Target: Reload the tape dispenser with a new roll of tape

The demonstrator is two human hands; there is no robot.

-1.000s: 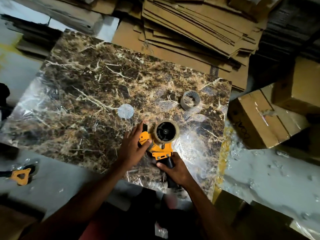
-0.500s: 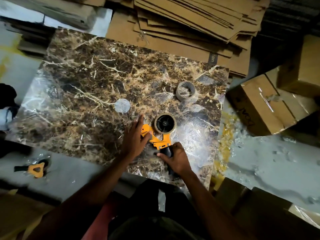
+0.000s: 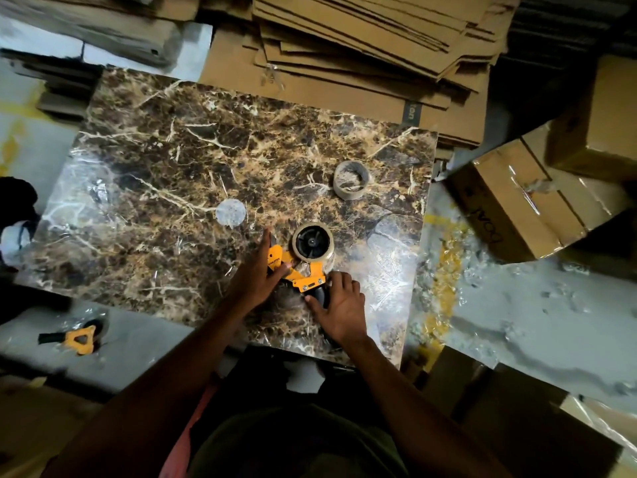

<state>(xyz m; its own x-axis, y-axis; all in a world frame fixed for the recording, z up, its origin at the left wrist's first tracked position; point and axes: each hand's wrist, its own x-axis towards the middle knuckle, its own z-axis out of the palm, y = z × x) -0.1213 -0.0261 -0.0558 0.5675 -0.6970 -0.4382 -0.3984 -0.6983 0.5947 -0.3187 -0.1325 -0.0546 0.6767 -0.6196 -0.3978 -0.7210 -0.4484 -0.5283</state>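
Observation:
An orange tape dispenser [image 3: 307, 274] lies on its side near the front of the marble-patterned table [image 3: 179, 174]. A clear tape roll [image 3: 313, 241] sits on its black hub. My left hand [image 3: 259, 276] lies over the dispenser's front end, thumb against the orange plate and fingers stretched toward the roller. My right hand [image 3: 339, 307] grips the black handle from the right. An empty cardboard tape core [image 3: 351, 179] stands apart on the table, further back and to the right.
A round pale disc [image 3: 231, 212] lies on the table left of the dispenser. A second orange dispenser [image 3: 77, 339] rests on the floor at lower left. Flattened cardboard [image 3: 362, 56] is stacked behind the table, and taped boxes [image 3: 517, 208] stand to the right.
Both hands keep their hold on the dispenser and barely shift. The camera has drifted back, so the table sits lower in view.

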